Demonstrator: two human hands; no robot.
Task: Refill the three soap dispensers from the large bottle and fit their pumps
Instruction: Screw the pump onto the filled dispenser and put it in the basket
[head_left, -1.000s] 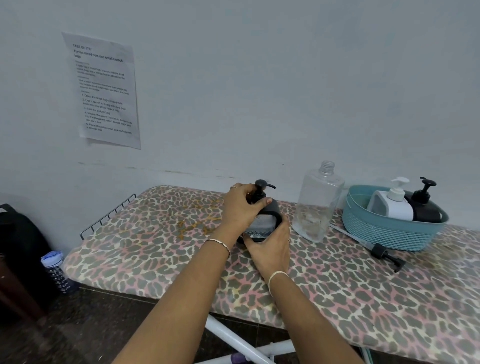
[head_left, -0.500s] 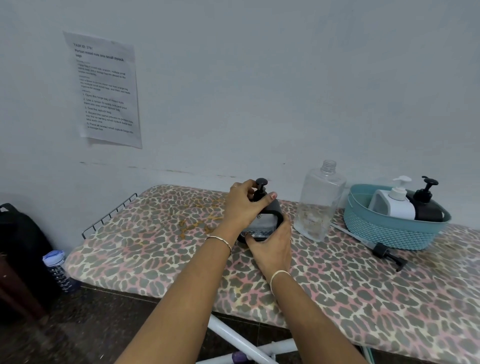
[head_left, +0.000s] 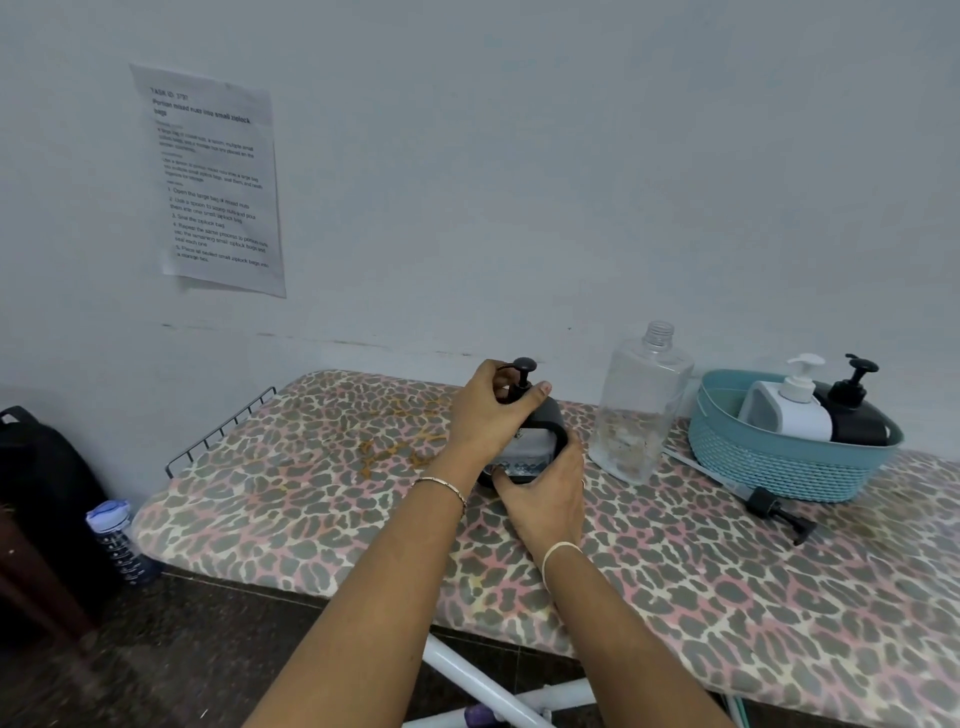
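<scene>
On the wall at upper left, a sheet (head_left: 213, 182) is headed "Portion mixed nuts into small ziplock bags". I can also read step 1, "Open the large bag of mixed nuts", and step 3, "Seal the ziplock bag". The remaining print is too small for me to read.

Both forearms reach forward over the near edge of the board (head_left: 311, 493). The left hand (head_left: 488, 410) arches over the top of the grey dispenser (head_left: 550, 415), fingers and thumb curled round the neck of its pump (head_left: 523, 366). The pump head stands above the knuckles. The right hand (head_left: 545, 493) lies low, wrapped round the dispenser's base, thumb across the front.

The dispenser stands upright at mid-board, just left of the bottle (head_left: 641, 405), which is clear, upright and uncapped. Right of the bottle, the basket (head_left: 779, 467) holds a white dispenser (head_left: 795, 410) and a black dispenser (head_left: 857, 415), each with a pump fitted. A loose pump (head_left: 774, 506) lies on the board in front of the basket.
</scene>
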